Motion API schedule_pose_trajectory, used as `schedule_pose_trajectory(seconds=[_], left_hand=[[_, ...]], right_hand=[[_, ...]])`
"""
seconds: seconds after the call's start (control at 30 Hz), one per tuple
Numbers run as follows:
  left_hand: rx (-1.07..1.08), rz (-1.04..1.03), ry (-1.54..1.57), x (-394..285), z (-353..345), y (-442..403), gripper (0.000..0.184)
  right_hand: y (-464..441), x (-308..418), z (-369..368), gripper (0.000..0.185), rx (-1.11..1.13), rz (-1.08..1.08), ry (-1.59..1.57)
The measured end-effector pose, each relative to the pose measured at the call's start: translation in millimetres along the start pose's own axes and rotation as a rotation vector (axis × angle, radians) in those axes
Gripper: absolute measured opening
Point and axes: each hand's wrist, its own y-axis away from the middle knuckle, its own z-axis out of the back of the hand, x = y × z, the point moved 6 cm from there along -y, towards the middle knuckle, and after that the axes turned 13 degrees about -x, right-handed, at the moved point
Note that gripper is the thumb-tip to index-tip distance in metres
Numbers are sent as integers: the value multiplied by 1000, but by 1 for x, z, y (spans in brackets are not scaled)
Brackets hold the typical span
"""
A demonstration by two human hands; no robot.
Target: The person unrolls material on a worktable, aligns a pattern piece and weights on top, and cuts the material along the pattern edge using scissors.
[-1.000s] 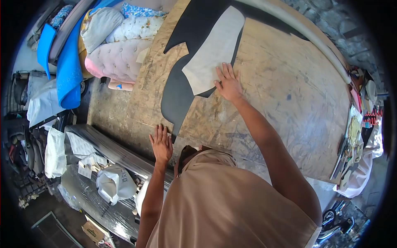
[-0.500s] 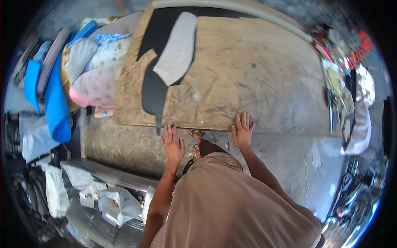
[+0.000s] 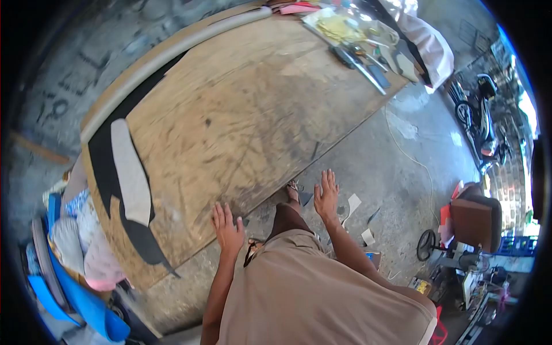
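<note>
My left hand [image 3: 228,227] is over the near edge of a worn wooden table [image 3: 241,115], fingers stretched out and holding nothing; whether it touches the wood I cannot tell. My right hand [image 3: 327,198] hangs off the table's edge above the floor, open, with its fingers extended. Left of my left hand lies a light grey cut piece of sheet material [image 3: 130,172]. It rests partly on a black sheet [image 3: 103,167], whose dark rounded end [image 3: 144,244] reaches the table's near edge.
A pale roll [image 3: 178,54] lies along the far edge. Tools and a long metal blade [image 3: 368,76] sit at the table's far right corner. Blue foam [image 3: 86,299] and cushions are at left. Right are a brown seat [image 3: 472,221], a motorbike [image 3: 487,126] and scraps on the floor.
My view has turned right, so the table now slants and the cut pieces appear farther left. My right hand has come away from the table edge; my left hand is now over the tabletop.
</note>
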Motion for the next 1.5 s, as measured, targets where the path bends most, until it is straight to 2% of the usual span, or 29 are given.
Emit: schedule_pose_trajectory(seconds=[0.2,0.37,0.43,0.47,0.5,0.53,0.57,0.6,0.63,0.67,0.7,0.73,0.77,0.83,0.9,0.93,1.0,1.03,1.1,1.13,1.17,1.2,1.23,1.3,1.33,1.37,1.4,1.43,1.5], left_hand=[[115,189,-211,-41,-71,-74,87],[244,450,-348,-62,-97,-118,86],[316,543,-321,-55,-93,-119,85],[207,502,-241,-48,-89,-116,78],[219,505,-213,-56,-87,-110,76],[208,516,-188,-55,-85,-114,74],[185,525,-166,-54,-77,-119,71],[195,562,-193,-56,-72,-123,69],[213,593,-210,-57,-69,-124,66],[170,617,-165,-54,-62,-120,66],[130,630,-118,-50,-59,-118,67],[90,633,-66,-46,-57,-117,67],[-3,682,-56,-41,-48,-114,67],[-180,764,-36,-24,-30,-100,67],[-241,821,-192,4,-9,-85,67],[-263,837,-259,26,2,-78,66],[-294,847,-352,69,31,-75,65],[-306,844,-377,91,50,-79,65],[-378,802,-432,149,79,-79,63],[-364,821,-440,179,95,-83,61],[-351,837,-448,208,112,-88,60],[-341,826,-454,236,125,-94,59],[-332,809,-459,264,139,-100,58],[-239,638,-489,309,156,-119,59],[-199,546,-496,325,158,-128,59],[-146,435,-478,333,153,-135,60],[-102,311,-467,343,154,-151,61],[-136,218,-373,347,152,-163,62],[-128,97,-249,343,147,-183,65]], right_hand=[[-144,-68,-8,51,-208,-26,-65],[-358,-109,-22,44,-192,-120,-79],[-449,-116,-39,41,-371,75,-26],[-492,-126,-53,40,-445,167,10],[-530,-140,-75,39,-510,268,17],[-572,-151,-99,41,-454,353,59],[-608,-150,-112,42,-265,171,6],[-654,-190,-158,47,-198,284,207],[-664,-158,-141,54,-161,264,234],[-677,-163,-146,52,-152,242,235],[-686,-176,-156,48,-292,402,245],[-691,-158,-149,46,-203,366,332],[-697,-157,-149,54,-176,414,309],[-705,-152,-148,50,-77,449,239],[-711,-157,-156,49,-54,622,194],[-715,-161,-160,48,-47,594,283],[-710,-146,-163,45,2,477,485],[-703,-142,-165,45,-106,460,400],[-656,-101,-168,43,-27,459,163],[-620,-70,-170,37,24,483,201],[-564,-10,-158,32,-47,635,193],[-513,23,-165,33,76,540,-12],[-455,65,-167,34,79,649,-49],[-345,121,-185,38,173,707,-121],[-293,157,-190,44,278,743,-257],[-244,183,-198,46,351,609,-194],[-202,213,-201,48,379,597,-91],[-163,254,-195,49,428,560,-133],[-105,299,-204,47,384,566,-165]])
